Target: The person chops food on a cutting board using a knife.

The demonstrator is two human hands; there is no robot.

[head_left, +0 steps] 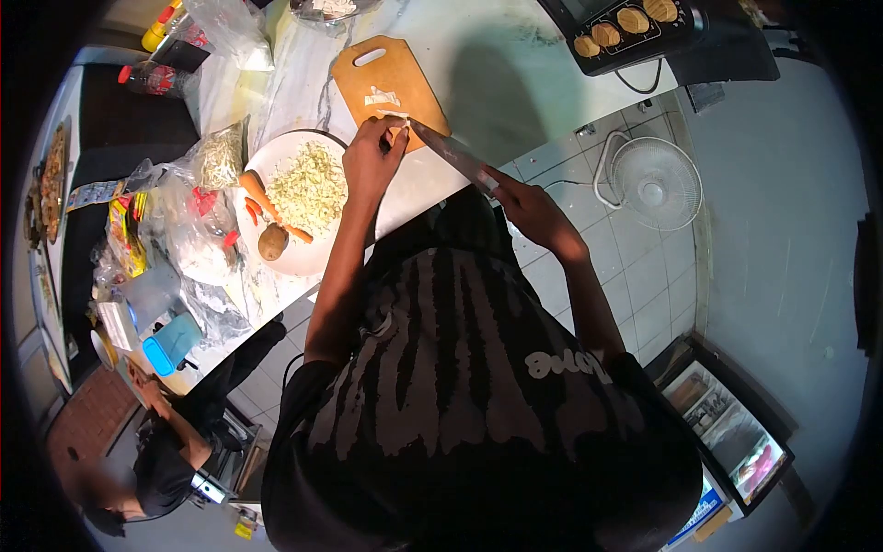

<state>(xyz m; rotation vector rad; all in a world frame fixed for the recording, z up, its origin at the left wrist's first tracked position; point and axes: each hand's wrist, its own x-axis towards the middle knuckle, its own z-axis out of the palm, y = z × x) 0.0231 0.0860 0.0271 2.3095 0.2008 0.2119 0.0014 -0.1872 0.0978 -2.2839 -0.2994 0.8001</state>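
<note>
My right hand (527,208) grips the handle of a knife (451,155), its blade reaching left over the lower edge of a wooden cutting board (418,83). At the blade's tip, my left hand (375,156) pinches a small pale piece of food (405,120) against the board. Thin whitish slices (381,97) lie just above the fingers. Left of my left hand sits a large white plate (276,152) with a heap of finely chopped pale green vegetable (308,189). A carrot (256,190), small red chilies (252,212) and a brown potato-like root (272,242) share that plate.
Plastic bags (198,235), a cola bottle (152,80) and a blue container (172,344) crowd the left side. A black appliance (635,32) bearing round food pieces stands upper right. A fan (655,182) is on the floor. Another person (170,451) sits lower left.
</note>
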